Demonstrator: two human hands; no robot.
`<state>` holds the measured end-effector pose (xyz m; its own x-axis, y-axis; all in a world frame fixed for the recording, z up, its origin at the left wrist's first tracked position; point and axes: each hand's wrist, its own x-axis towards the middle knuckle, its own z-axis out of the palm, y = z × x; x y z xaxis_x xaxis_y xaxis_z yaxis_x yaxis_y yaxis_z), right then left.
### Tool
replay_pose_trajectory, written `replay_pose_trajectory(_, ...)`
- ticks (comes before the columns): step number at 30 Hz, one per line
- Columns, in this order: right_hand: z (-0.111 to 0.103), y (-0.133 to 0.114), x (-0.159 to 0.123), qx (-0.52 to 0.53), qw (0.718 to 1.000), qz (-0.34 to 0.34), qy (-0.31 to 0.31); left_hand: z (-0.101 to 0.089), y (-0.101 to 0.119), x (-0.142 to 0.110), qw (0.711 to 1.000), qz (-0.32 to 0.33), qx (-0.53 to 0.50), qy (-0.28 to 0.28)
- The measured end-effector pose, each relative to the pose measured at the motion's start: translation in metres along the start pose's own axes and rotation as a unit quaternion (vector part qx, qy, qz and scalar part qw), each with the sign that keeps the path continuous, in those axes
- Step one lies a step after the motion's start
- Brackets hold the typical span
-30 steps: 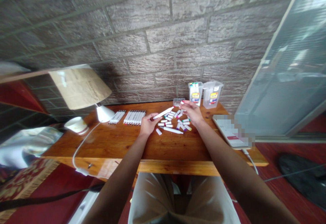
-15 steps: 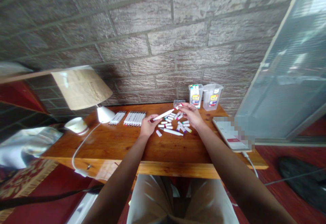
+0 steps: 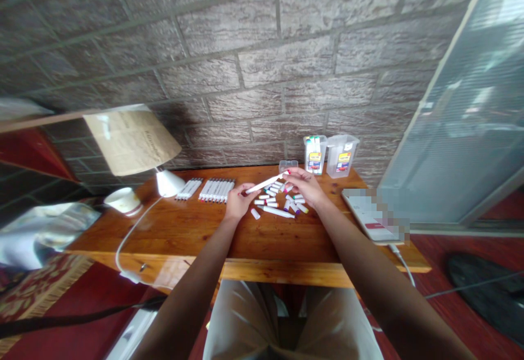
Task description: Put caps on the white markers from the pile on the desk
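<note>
- Compared with 0.5 s ago, the small cap (image 3: 285, 175) in my right hand (image 3: 306, 185) has come in closer to the white marker (image 3: 266, 183), so there's no clear gap between them now.
- Left hand (image 3: 238, 201) is pinching that marker near its lower left end, held up above the wooden table (image 3: 282, 245).
- Right hand has the cap gripped in its fingertips at the marker's far end. Can't really tell if it's fully seated, my fingers hide part of it.
- Main thing spatially: the marker's long axis slants from my left hand up and away to the right, straight at my right fingers. Cap and marker look pretty much in line, and the right hand is the nearer of the 2 to that far end.
- Loose caps (image 3: 273, 204) are scattered on the table below and between my hands, with 1 other marker (image 3: 278, 212) lying at their near edge, running roughly left to right.
- Off to the left, 2 rows of markers: the bigger row (image 3: 217, 190) just past my left hand, the smaller row (image 3: 189, 189) beside the lamp (image 3: 168, 183).
- Beyond my right hand, 2 clear boxes (image 3: 342, 156) stand upright near the wall.
</note>
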<state>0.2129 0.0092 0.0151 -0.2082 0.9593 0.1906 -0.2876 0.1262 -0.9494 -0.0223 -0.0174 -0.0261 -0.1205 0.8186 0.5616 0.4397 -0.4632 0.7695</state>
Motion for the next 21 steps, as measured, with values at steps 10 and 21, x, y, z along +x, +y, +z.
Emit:
replay_pose_trajectory(10, 0.0042, 0.0009, -0.0031, -0.023, 1.0, 0.016, -0.002, 0.0002, 0.0005, -0.0004, 1.0, 0.011, -0.003, 0.002)
replay_pose_trajectory(21, 0.0033, 0.0031, -0.002, -0.051, 0.998, 0.019, -0.018, 0.0017, 0.002, 0.001, 0.999, 0.033, -0.023, 0.01)
